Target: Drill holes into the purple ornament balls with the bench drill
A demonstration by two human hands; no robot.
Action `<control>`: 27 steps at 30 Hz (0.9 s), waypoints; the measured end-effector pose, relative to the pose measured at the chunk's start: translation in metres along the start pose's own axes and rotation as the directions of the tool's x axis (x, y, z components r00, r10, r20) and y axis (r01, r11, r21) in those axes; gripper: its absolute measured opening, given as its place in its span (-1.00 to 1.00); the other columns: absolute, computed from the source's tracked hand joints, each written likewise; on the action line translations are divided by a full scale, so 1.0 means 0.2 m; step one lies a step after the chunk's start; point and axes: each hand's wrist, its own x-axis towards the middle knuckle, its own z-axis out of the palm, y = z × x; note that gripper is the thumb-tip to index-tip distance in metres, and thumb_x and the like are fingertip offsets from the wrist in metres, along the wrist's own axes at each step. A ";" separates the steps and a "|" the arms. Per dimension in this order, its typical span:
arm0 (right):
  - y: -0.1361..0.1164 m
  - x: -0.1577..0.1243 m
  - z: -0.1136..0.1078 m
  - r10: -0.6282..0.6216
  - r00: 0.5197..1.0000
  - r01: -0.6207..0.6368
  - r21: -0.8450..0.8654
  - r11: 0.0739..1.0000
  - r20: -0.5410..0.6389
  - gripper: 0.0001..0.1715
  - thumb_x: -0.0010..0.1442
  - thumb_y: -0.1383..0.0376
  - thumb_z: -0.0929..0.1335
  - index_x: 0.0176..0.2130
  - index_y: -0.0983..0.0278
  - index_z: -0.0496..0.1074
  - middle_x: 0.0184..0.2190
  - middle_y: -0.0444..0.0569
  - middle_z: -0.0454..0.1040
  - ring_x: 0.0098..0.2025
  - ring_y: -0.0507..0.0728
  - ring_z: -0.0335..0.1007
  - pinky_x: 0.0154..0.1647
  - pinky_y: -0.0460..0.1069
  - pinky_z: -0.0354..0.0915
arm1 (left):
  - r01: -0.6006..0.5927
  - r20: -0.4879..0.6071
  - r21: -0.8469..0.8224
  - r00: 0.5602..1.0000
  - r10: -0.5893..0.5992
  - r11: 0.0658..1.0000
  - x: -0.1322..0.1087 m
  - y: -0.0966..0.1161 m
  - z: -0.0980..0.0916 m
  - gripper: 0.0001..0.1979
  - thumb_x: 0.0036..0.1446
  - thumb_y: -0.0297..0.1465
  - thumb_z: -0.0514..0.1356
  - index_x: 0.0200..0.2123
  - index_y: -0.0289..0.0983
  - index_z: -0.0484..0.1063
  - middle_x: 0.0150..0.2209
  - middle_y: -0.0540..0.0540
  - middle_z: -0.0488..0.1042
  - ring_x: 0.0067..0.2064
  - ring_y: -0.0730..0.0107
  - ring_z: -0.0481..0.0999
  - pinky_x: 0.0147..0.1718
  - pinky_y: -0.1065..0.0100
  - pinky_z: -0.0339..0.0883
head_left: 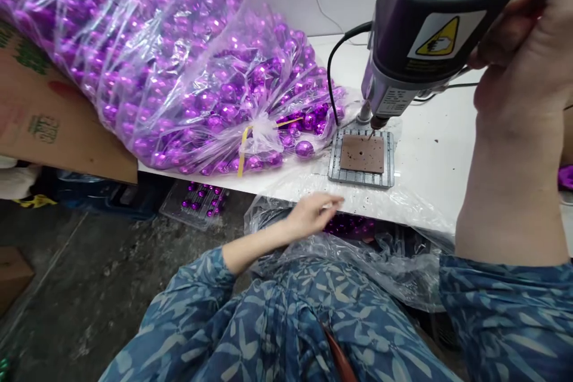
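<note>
A small bench drill press point(430, 30) with a dark housing stands on the white table, its bit above a brown block point(373, 152) on a grooved metal base point(335, 176). The block has a hole and is strewn with dark specks. My right hand point(510, 42) is raised at the right side of the housing, fingers curled round its handle, which is mostly hidden. Low in front of the table edge, my left hand point(313, 213) hovers with fingers loosely bent and nothing visible in them. Beneath it, purple balls point(351, 225) lie in an open clear plastic bag point(380, 256).
A big tied clear bag of shiny purple balls point(192, 71) covers the table's left side, with a loose purple ball point(304, 149) near its knot. A cardboard box point(58, 113) stands left. On the floor lies a clear tray of purple balls point(197, 203). A black cable point(330, 68) loops beside the drill.
</note>
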 end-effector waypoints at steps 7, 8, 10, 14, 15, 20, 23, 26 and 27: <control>-0.03 -0.01 0.03 -0.043 0.996 0.053 0.136 0.989 -0.074 -0.35 0.43 0.41 0.24 -0.69 0.22 0.16 -0.81 -0.21 -0.06 -0.80 -0.04 -0.17 -0.74 0.01 -0.28 | 0.079 -0.222 0.504 0.974 0.041 0.860 0.84 -0.12 -0.44 -0.74 0.29 -0.51 0.19 -0.04 -0.20 0.61 -0.02 -0.21 0.67 0.11 0.01 0.62 0.26 -0.06 0.41; -0.02 -0.01 0.03 -0.055 0.997 0.063 0.130 0.990 -0.060 -0.36 0.43 0.41 0.24 -0.69 0.23 0.18 -0.81 -0.21 -0.04 -0.80 -0.05 -0.16 -0.74 0.00 -0.27 | 0.116 -0.185 0.555 0.983 -0.014 0.824 0.91 -0.15 -0.44 -0.70 0.24 -0.54 0.22 -0.01 -0.22 0.61 0.00 -0.23 0.65 0.12 -0.03 0.62 0.25 -0.04 0.41; -0.01 0.00 0.02 -0.076 0.996 0.080 0.119 0.990 -0.044 -0.38 0.42 0.41 0.26 -0.68 0.26 0.23 -0.81 -0.20 -0.01 -0.79 -0.06 -0.13 -0.72 -0.02 -0.26 | 0.166 -0.095 0.647 0.986 -0.138 0.744 0.99 -0.19 -0.40 -0.59 0.15 -0.57 0.28 0.08 -0.25 0.59 0.05 -0.27 0.61 0.14 -0.10 0.62 0.22 -0.02 0.44; 0.00 0.00 0.00 -0.106 0.994 0.109 0.119 0.987 -0.033 -0.41 0.39 0.37 0.30 -0.68 0.26 0.26 -0.80 -0.18 0.02 -0.80 -0.04 -0.12 -0.72 -0.01 -0.27 | 0.232 -0.090 0.673 0.968 -0.234 0.702 0.99 -0.22 -0.31 -0.45 0.09 -0.62 0.31 0.17 -0.22 0.51 0.15 -0.29 0.49 0.12 -0.12 0.66 0.17 0.00 0.47; 0.00 0.00 0.00 -0.106 0.994 0.109 0.120 0.987 -0.031 -0.41 0.38 0.36 0.31 -0.68 0.26 0.26 -0.80 -0.18 0.02 -0.80 -0.04 -0.12 -0.71 -0.01 -0.27 | 0.248 -0.128 0.633 0.968 -0.217 0.734 0.98 -0.23 -0.31 -0.45 0.09 -0.63 0.32 0.16 -0.23 0.50 0.17 -0.30 0.47 0.12 -0.11 0.66 0.18 -0.01 0.47; -0.01 -0.01 0.01 -0.097 0.995 0.101 0.143 0.984 -0.038 -0.42 0.36 0.38 0.28 -0.68 0.27 0.24 -0.80 -0.18 0.03 -0.79 -0.04 -0.13 -0.71 -0.01 -0.29 | 0.157 -0.371 0.171 0.925 -0.084 0.973 0.87 -0.21 -0.40 -0.49 0.21 -0.41 0.39 0.20 -0.18 0.41 0.18 -0.27 0.50 0.20 0.03 0.59 0.23 -0.07 0.48; -0.01 -0.01 0.01 -0.119 0.992 0.123 0.152 0.981 -0.037 -0.42 0.36 0.39 0.28 -0.69 0.27 0.24 -0.80 -0.18 0.02 -0.79 -0.05 -0.14 -0.73 -0.01 -0.30 | 0.095 -0.306 -0.197 0.940 -0.153 0.976 0.76 -0.13 -0.45 -0.54 0.42 -0.17 0.22 0.31 -0.08 0.32 0.15 -0.22 0.57 0.16 0.12 0.63 0.16 -0.07 0.56; -0.01 -0.01 0.01 -0.131 0.991 0.133 0.140 0.981 -0.027 -0.42 0.34 0.34 0.33 -0.69 0.25 0.23 -0.81 -0.19 -0.02 -0.79 -0.05 -0.14 -0.73 -0.02 -0.29 | 0.160 -0.121 -0.370 0.968 -0.218 0.915 0.66 -0.03 -0.45 -0.50 0.48 0.02 0.07 0.28 -0.14 0.38 0.09 -0.25 0.60 0.15 0.08 0.66 0.15 -0.13 0.59; -0.01 -0.01 0.02 -0.130 0.991 0.133 0.135 0.982 -0.034 -0.42 0.32 0.30 0.37 -0.69 0.24 0.22 -0.81 -0.20 -0.04 -0.78 -0.06 -0.14 -0.73 -0.02 -0.29 | 0.185 -0.074 -0.390 0.970 -0.231 0.902 0.63 0.00 -0.44 -0.45 0.46 0.08 0.05 0.25 -0.16 0.41 0.06 -0.26 0.61 0.14 0.05 0.66 0.15 -0.15 0.59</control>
